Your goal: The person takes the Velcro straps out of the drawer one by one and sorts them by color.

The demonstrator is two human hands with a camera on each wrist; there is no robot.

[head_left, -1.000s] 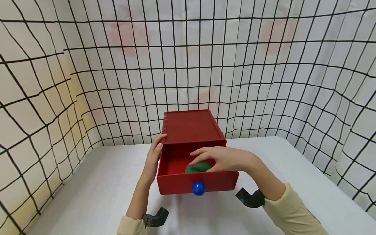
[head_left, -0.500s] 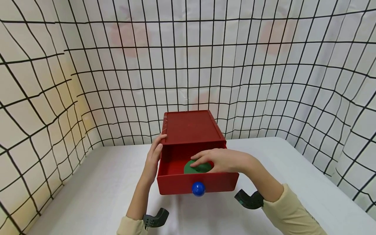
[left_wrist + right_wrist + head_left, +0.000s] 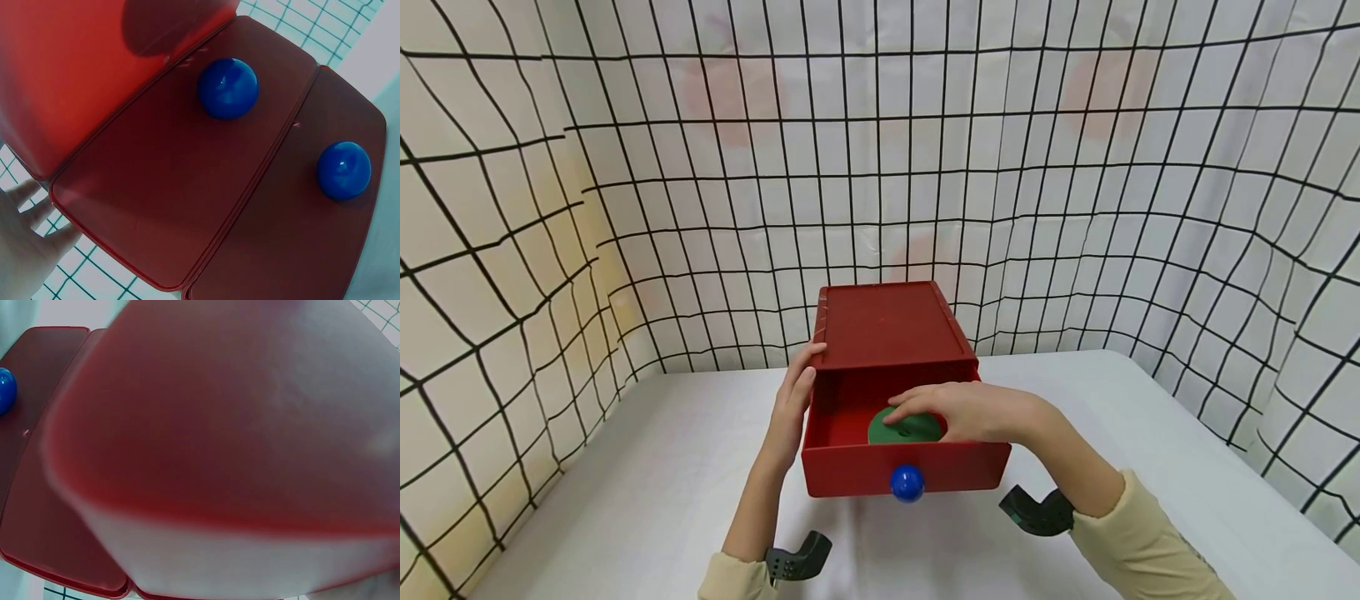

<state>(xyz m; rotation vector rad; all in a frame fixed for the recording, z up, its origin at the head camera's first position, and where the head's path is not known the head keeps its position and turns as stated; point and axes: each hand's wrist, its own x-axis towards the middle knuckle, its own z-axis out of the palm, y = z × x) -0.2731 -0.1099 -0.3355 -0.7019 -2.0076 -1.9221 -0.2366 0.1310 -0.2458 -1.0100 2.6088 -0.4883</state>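
Note:
A red drawer unit stands on the table, its top drawer pulled out. My left hand lies along the unit's left side, fingertips at the upper edge. In the left wrist view, its fingers reach the unit's side with nothing in them. Inside the drawer sits a green disc with dark marks on its top, its near edge hidden by the drawer front. My right hand reaches over the drawer's right side, its extended fingers touching the disc's top. The thumb tip is hidden behind the drawer front.
A blue knob sits on the open drawer's front. Below it are more drawers with blue knobs. The white table is enclosed by a black wire grid at the back and sides. Both wrists wear dark bands.
My right hand has dropped slightly, its thumb shifting right across the disc. More of the green disc shows, and it sits slightly farther left. The left hand and drawer unit have stayed put.

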